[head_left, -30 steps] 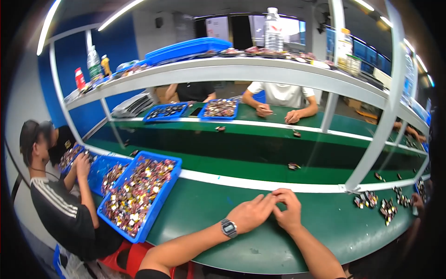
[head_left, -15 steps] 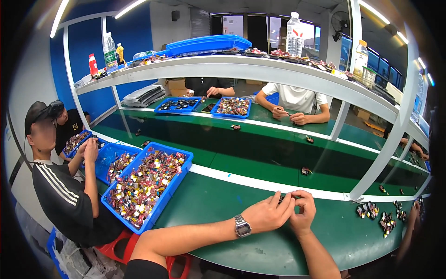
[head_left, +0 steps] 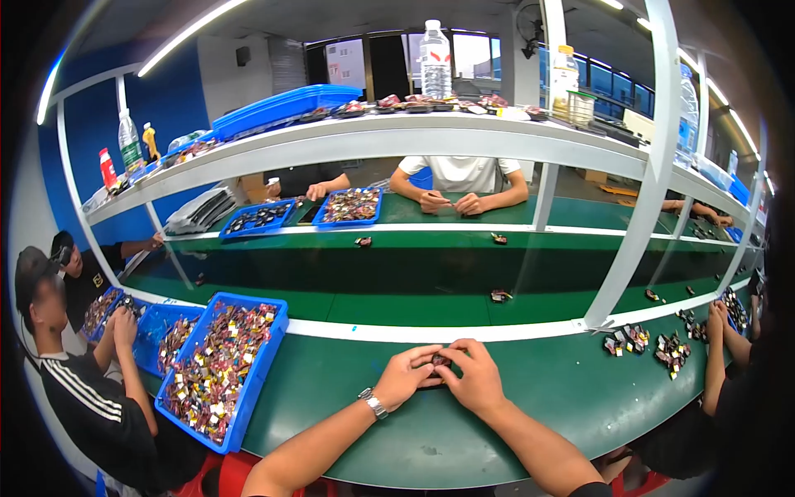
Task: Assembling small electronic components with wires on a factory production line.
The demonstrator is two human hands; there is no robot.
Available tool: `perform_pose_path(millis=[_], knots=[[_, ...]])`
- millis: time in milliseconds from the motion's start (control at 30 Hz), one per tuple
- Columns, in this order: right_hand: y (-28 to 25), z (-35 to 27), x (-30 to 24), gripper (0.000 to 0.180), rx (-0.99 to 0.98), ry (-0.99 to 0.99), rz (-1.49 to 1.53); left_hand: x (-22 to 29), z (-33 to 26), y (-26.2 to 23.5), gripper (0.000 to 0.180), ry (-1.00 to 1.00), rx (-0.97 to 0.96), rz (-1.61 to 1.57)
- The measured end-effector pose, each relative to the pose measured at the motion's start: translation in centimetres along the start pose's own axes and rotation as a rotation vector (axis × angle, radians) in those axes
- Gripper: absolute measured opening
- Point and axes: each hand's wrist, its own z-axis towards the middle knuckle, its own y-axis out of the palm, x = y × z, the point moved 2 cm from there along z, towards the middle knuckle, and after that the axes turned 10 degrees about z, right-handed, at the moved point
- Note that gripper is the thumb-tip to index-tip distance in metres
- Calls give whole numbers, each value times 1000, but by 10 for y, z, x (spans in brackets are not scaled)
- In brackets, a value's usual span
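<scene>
- The fingers of the left hand (head_left: 406, 377) and right hand (head_left: 474, 379) pinch one small dark part (head_left: 439, 361) between them.
- The part sits just above the green surface (head_left: 546, 398).
- A blue tray (head_left: 261, 364) of mixed pieces lies well to the left.

Two hands meet in the lower middle of the frame: the left hand (head_left: 406, 377) and the right hand (head_left: 474, 379). Between them sits one small dark part (head_left: 439, 361).

Three blue trays of little colourful parts show at the lower left; the biggest blue tray (head_left: 257, 373) is nearest. Two more blue trays (head_left: 319, 222) sit on the far side of the desk (head_left: 530, 414), upper middle.

One clear water bottle (head_left: 435, 60) stands on the top shelf (head_left: 431, 137). Three small bottles (head_left: 128, 145) stand at the upper left.

One wristwatch (head_left: 373, 403) is on the left arm.
</scene>
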Motion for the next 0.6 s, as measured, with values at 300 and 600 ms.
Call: perform_pose_path(millis=[300, 600], knots=[[6, 1, 10, 18, -108, -77, -135, -7, 6, -5, 34, -72, -11, -95], [2, 5, 8, 16, -178, -224, -132, -11, 4, -10, 32, -60, 4, -151]])
